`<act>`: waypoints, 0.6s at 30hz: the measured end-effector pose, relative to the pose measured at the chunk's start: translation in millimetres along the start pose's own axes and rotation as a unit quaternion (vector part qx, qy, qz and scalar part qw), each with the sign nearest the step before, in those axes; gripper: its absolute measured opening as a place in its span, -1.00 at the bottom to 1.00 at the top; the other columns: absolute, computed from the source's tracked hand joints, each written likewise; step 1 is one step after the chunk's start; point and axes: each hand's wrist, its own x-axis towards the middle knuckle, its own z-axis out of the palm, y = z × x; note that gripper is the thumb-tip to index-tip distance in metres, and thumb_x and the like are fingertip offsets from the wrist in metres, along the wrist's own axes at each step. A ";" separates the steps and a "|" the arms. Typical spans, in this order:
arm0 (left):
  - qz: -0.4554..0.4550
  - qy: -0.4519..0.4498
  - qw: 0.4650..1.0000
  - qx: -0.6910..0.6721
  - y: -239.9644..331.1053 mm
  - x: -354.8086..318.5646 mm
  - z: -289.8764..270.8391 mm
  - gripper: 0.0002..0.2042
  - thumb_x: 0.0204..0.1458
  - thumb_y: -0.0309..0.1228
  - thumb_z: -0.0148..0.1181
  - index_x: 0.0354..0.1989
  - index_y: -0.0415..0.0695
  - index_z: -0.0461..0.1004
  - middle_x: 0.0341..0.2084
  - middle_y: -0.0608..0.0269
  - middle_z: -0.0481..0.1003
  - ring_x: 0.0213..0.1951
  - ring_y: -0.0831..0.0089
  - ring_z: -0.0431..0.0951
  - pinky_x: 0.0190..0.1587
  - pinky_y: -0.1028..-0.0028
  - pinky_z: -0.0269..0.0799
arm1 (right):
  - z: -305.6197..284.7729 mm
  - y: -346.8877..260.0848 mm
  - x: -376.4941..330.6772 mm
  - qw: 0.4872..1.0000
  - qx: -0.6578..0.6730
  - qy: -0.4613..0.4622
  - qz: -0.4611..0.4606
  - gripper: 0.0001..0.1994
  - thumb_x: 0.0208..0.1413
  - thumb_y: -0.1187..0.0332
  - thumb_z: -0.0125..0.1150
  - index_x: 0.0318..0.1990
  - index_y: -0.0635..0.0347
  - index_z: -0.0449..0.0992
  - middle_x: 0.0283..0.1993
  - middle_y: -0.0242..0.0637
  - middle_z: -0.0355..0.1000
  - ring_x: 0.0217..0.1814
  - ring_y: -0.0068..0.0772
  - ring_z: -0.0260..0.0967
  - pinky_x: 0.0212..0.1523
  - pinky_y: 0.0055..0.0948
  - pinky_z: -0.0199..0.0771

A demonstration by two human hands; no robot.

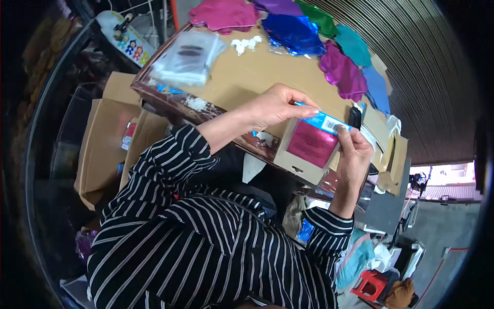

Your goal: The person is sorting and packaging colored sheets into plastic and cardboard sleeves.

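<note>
My left hand (278,107) pinches the blue edge strip (315,119) of a flat clear bag between thumb and fingers. At the strip's other end, my right hand (355,149) grips the same bag, thumb on top near a barcode. Inside the bag lies a folded magenta foil piece (311,141), shiny and creased. The bag's end with a hang hole (297,168) points toward me. I hold it tilted above the near edge of a cardboard-topped table (242,77).
Coloured foil sheets fan along the far side, among them a blue one (293,33) and a magenta one (342,72). A stack of clear bags (188,59) and white scraps (246,45) lie left. Open cardboard boxes (105,139) stand left below; a red stool (371,286) is lower right.
</note>
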 end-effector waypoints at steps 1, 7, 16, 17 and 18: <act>0.002 -0.014 1.000 0.018 3.0 -1.6 5.3 -0.72 0.19 -0.33 0.31 -0.02 -0.23 0.62 -0.20 0.27 0.65 -0.15 0.61 0.56 0.00 0.52 0.46 | -3.8 2.0 -3.8 1.000 -0.016 0.009 -0.005 -0.84 0.26 0.41 0.27 -0.16 0.34 0.64 -0.35 -0.54 0.49 -0.42 -0.80 0.21 -0.42 -0.69 0.11; -0.042 0.044 0.998 0.026 14.2 -3.0 -15.5 -0.70 0.17 -0.27 0.34 0.00 -0.18 0.64 -0.21 0.30 0.65 -0.22 0.66 0.55 -0.10 0.57 0.44 | 22.0 8.4 15.6 0.998 0.053 0.028 0.007 -0.84 0.26 0.41 0.26 -0.15 0.35 0.64 -0.34 -0.53 0.50 -0.41 -0.80 0.24 -0.40 -0.69 0.13; -0.037 0.038 0.962 0.268 38.6 -12.4 -48.6 -0.68 0.17 -0.20 0.33 -0.02 -0.14 0.64 -0.32 0.44 0.60 -0.31 0.67 0.51 -0.18 0.62 0.42 | 43.2 8.8 40.4 0.997 -0.009 -0.013 -0.080 -0.75 0.21 0.31 0.34 -0.18 0.38 0.66 -0.44 -0.47 0.48 -0.47 -0.73 0.24 -0.45 -0.66 0.17; -0.033 0.048 0.952 0.302 35.8 -15.2 -57.7 -0.67 0.17 -0.19 0.33 -0.01 -0.14 0.63 -0.31 0.45 0.59 -0.31 0.67 0.51 -0.19 0.62 0.42 | 46.1 11.3 39.9 0.997 -0.007 -0.020 -0.073 -0.75 0.21 0.31 0.34 -0.18 0.38 0.66 -0.44 -0.47 0.48 -0.47 -0.73 0.24 -0.45 -0.66 0.17; -0.038 0.057 0.951 0.302 39.1 -19.0 -68.6 -0.67 0.17 -0.19 0.33 -0.01 -0.14 0.63 -0.31 0.45 0.59 -0.31 0.67 0.51 -0.19 0.62 0.42 | 51.0 9.4 39.0 0.997 0.003 -0.064 -0.045 -0.76 0.20 0.32 0.34 -0.17 0.39 0.65 -0.42 -0.42 0.51 -0.46 -0.70 0.30 -0.43 -0.65 0.25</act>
